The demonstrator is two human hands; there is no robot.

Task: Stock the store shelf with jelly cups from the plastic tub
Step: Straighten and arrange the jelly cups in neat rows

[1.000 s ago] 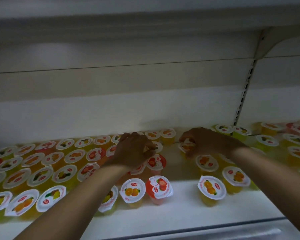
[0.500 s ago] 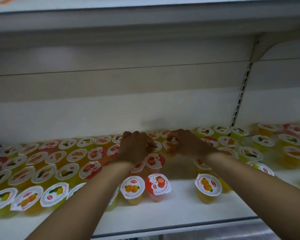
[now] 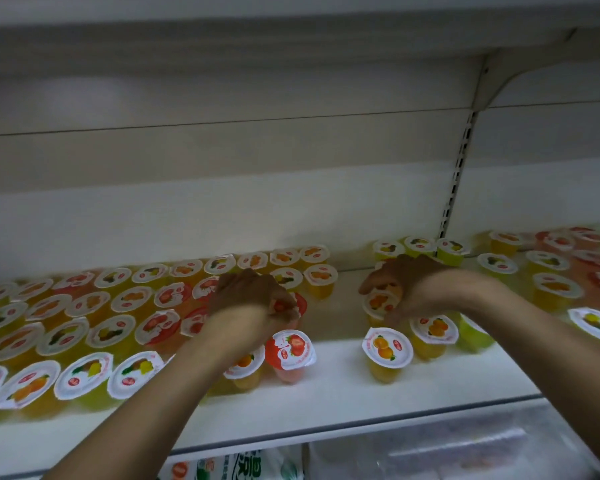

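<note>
Both hands reach over the white shelf [image 3: 326,403]. The left hand [image 3: 253,299] has its fingers curled round a red strawberry jelly cup [image 3: 284,304], at the right edge of the packed rows of jelly cups [image 3: 84,317] filling the shelf's left side. The right hand [image 3: 406,289] grips an orange jelly cup [image 3: 380,303] (partly blurred) among the sparser cups to the right, with an open gap of shelf between the hands.

Both hands grip jelly cups: left hand [image 3: 253,299] a red-lidded cup [image 3: 284,304]; right hand [image 3: 400,289] an orange one [image 3: 380,303].
</note>
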